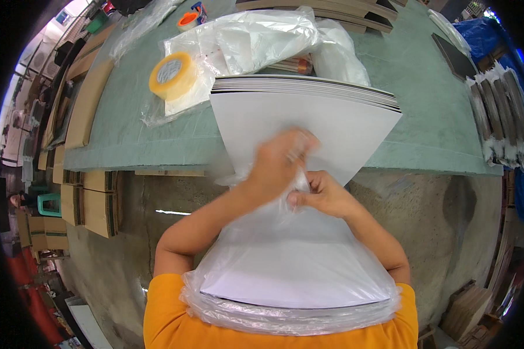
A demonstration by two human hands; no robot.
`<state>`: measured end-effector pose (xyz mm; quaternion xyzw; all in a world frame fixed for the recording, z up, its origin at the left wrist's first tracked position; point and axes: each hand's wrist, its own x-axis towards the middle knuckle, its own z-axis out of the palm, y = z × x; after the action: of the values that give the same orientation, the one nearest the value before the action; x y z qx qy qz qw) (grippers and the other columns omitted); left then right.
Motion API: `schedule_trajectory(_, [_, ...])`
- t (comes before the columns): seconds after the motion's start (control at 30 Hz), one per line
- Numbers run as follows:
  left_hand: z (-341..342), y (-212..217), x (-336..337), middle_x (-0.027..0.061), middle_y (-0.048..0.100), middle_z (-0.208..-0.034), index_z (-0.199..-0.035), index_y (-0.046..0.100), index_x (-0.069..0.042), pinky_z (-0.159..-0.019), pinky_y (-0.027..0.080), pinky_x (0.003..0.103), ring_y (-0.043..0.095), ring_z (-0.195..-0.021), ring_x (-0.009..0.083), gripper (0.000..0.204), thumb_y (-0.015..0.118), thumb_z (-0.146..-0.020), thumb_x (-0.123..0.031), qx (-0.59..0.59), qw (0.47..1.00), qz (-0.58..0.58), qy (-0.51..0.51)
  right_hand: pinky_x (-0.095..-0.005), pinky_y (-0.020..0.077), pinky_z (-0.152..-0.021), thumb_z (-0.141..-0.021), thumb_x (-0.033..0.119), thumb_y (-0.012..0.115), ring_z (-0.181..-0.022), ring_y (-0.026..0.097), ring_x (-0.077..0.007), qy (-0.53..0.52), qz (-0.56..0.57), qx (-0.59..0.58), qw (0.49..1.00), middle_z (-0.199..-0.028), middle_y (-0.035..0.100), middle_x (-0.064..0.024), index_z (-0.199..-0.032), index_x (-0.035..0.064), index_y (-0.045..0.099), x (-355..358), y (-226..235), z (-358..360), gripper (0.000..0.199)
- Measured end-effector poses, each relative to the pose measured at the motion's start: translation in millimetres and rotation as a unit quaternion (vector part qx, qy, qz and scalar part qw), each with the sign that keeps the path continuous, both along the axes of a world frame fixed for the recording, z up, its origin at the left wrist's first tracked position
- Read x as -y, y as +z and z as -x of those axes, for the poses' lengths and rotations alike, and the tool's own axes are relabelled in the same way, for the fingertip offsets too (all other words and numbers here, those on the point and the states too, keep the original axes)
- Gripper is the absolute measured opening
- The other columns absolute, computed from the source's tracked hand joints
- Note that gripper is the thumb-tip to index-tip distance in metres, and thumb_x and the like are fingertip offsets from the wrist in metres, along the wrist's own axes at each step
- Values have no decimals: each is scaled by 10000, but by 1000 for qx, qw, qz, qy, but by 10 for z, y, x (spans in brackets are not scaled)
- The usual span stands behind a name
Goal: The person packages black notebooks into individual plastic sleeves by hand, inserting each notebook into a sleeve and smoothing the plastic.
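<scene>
A stack of white boards (250,113) with dark edges slants from the green table down toward my body. Its near part is inside a clear plastic bag (291,320), bunched against my orange shirt. My right hand (323,195) pinches a gathered fold of the bag over the middle of the stack. Just above it on the left, my left hand (282,154) is curled closed around the same plastic; its fingertips are blurred by motion.
On the green table (431,128) lie a roll of yellowish tape (172,77), crumpled clear plastic (256,38) and an orange tape roll (187,21). Grey boards (337,14) are piled at the far edge. Wrapped dark pieces (499,110) stand at right; cardboard boxes (99,200) at left.
</scene>
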<state>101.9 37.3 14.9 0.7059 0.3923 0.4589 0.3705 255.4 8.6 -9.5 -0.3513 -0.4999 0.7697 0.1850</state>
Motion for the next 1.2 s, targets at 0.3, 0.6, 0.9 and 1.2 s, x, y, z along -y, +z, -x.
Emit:
schedule_trajectory(0.3, [697, 151, 139, 76, 579, -854, -986, 537, -19, -549, 449, 250, 527, -650, 105, 261, 550, -808, -210, -36, 979, 193, -55, -266, 410, -778, -677, 91, 686, -912, 529, -140, 70, -74, -121, 987, -1044, 552, -88, -1134, 7, 464, 15, 176, -397, 515])
schedule_trajectory(0.6, [485, 235, 92, 34, 594, -802, -911, 593, -13, -631, 421, 237, 516, -682, 103, 214, 606, -768, -172, -64, 942, 323, 72, -315, 386, -873, -627, 61, 705, -1019, 484, -178, 105, -110, 34, 988, -1097, 522, -90, -1170, 13, 446, 259, 168, -629, 603])
schedule_trajectory(0.9, [605, 153, 13, 50, 570, -725, -864, 583, -2, -600, 400, 236, 517, -646, 157, 194, 609, -749, -156, -201, 976, 66, 54, -205, 435, -589, -738, 100, 641, -653, 546, -74, -143, -108, 116, 977, -759, 613, -55, -874, -20, 589, 42, 241, -543, 189])
schedule_trajectory(1.2, [68, 717, 310, 83, 548, -696, -801, 561, -23, -592, 421, 269, 526, -636, 173, 128, 629, -726, -102, -39, 986, 60, -148, -219, 414, -525, -784, 219, 609, -562, 494, -82, -184, -55, -181, 964, -647, 559, -14, -759, 10, 579, 83, 338, -221, 213])
